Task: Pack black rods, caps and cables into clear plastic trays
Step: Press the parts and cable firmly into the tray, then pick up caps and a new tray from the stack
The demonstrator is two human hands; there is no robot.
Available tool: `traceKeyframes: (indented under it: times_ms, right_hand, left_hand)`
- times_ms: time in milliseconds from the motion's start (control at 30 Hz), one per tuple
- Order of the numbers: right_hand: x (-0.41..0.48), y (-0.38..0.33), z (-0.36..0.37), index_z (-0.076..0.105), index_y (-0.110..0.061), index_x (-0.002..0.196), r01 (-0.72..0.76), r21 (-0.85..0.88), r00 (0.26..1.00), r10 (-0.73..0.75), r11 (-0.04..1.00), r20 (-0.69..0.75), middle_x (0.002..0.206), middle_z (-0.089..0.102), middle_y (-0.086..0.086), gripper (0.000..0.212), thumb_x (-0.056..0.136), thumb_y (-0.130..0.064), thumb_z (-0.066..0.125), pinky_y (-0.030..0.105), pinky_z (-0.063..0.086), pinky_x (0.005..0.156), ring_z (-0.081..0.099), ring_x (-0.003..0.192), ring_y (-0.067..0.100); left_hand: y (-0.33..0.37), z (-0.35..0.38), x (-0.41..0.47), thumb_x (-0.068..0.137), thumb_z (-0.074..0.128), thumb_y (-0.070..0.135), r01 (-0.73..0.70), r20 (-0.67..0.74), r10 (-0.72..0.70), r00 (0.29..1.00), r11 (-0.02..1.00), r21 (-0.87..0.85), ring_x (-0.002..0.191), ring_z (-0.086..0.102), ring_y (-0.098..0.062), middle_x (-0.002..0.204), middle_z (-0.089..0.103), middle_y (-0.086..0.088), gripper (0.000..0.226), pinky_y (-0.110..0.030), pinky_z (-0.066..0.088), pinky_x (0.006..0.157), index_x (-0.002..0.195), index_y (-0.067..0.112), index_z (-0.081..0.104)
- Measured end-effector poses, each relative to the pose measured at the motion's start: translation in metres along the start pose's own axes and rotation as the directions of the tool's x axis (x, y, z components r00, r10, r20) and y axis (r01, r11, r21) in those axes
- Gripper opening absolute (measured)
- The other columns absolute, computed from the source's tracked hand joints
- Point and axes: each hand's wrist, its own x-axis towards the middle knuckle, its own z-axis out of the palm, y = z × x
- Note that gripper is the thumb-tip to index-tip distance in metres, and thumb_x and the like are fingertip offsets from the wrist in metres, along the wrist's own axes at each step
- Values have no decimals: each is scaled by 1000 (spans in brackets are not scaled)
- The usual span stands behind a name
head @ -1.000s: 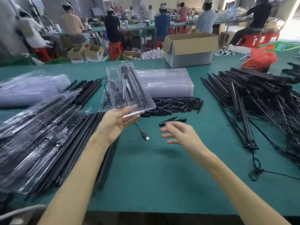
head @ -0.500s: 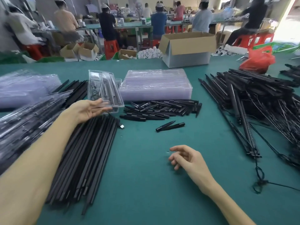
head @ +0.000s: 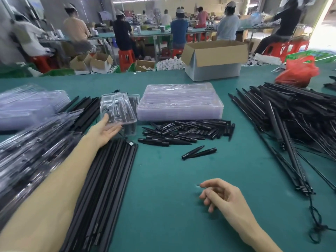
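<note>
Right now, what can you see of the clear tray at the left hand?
The clear tray is thin, glossy moulded plastic with long compartments, holding black rods and a coiled cable. It sits slightly tilted, left of centre on the table, overlapping another packed tray beneath. The left hand touches its near edge: straight fingers show through the plastic, thumb at the corner. Whether it grips, I cannot tell.

On my feed, all I see of the person is two arms. The left forearm (head: 54,188) fills the near left corner, long and slender, bare right up to the frame's edge, and narrows into the left hand (head: 105,131). The right forearm (head: 254,233) is also bare, and slim at the wrist below the right hand (head: 223,195). Fingernails are too blurred to judge.
</note>
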Motion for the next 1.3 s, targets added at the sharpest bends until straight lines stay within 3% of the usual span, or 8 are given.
traceKeyframes:
  times_ms: [267, 433, 567, 667, 733, 833, 1033, 1300]
  right_hand:
    - [0, 0, 1, 73, -23, 95, 4, -15, 1000, -4, 1000, 5, 82, 72, 15, 29, 97, 1, 58, 30, 54, 59, 65, 70, 22]
    - [0, -2, 1, 73, -22, 94, 4, -17, 1000, -4, 1000, -2, 81, 71, 15, 27, 97, 1, 58, 30, 53, 58, 65, 69, 22]
    - [0, -3, 2, 73, -23, 94, 2, -25, 1000, -2, 1000, -7, 81, 71, 15, 28, 97, 1, 59, 30, 53, 57, 65, 68, 22]
    - [0, -5, 3, 73, -23, 93, 0, -28, 1000, 0, 1000, -9, 80, 72, 15, 28, 97, 1, 59, 30, 53, 57, 65, 68, 22]
    - [-1, -5, 2, 73, -22, 93, 0, -33, 1000, 0, 999, -16, 80, 72, 15, 27, 97, 1, 59, 30, 53, 57, 65, 68, 22]
    - [-1, -5, 2, 73, -21, 93, -6, -41, 1000, 5, 999, -18, 81, 72, 15, 25, 97, 0, 59, 30, 53, 58, 65, 68, 23]
    - [-2, -6, 3, 73, -23, 93, -8, -62, 1000, 7, 998, -14, 81, 72, 13, 25, 97, -2, 60, 31, 53, 58, 65, 68, 22]
    - [0, -4, 3, 72, -13, 91, -37, -60, 999, 36, 998, -19, 77, 71, 16, 22, 95, 4, 58, 33, 53, 54, 64, 63, 22]
  left_hand:
    - [-12, 11, 12, 93, 25, -27, 24, -210, -20, 977, 1000, 15, 128, 54, -44, 144, 46, -30, 53, -43, 47, 106, 145, -15, 28]
    - [5, 14, 12, 90, 29, -26, 46, -249, 28, 968, 956, 288, 81, 73, -41, 125, 55, -31, 28, -47, 56, 85, 94, -4, 47]
    - [1, 9, 15, 93, 35, -24, 63, -249, 53, 967, 898, 435, 84, 74, -32, 129, 58, -26, 33, -41, 53, 99, 120, -8, 45]
    - [-11, 10, 16, 93, 47, -22, 4, -280, 194, 940, 815, 579, 72, 68, -28, 124, 57, -25, 47, -34, 58, 77, 138, -12, 39]
    - [-16, 13, 14, 93, 61, -7, 34, -290, 371, 882, 564, 825, 101, 61, -39, 135, 46, -29, 34, -42, 55, 86, 125, -14, 50]
    - [-24, 16, 10, 97, 61, 6, 86, -177, 523, 834, 194, 977, 127, 38, -46, 144, 28, -31, 23, -50, 38, 101, 111, -11, 55]
    - [-36, 50, 8, 91, 57, 2, -11, 154, 618, 771, -229, 973, 135, 31, -40, 146, 37, -21, 23, -53, 16, 115, 115, 2, 58]
    - [-52, 172, 18, 101, 59, 32, -634, 695, 185, 695, -300, 713, 126, 54, -29, 139, 55, -10, 44, -46, 42, 108, 141, 14, 55]
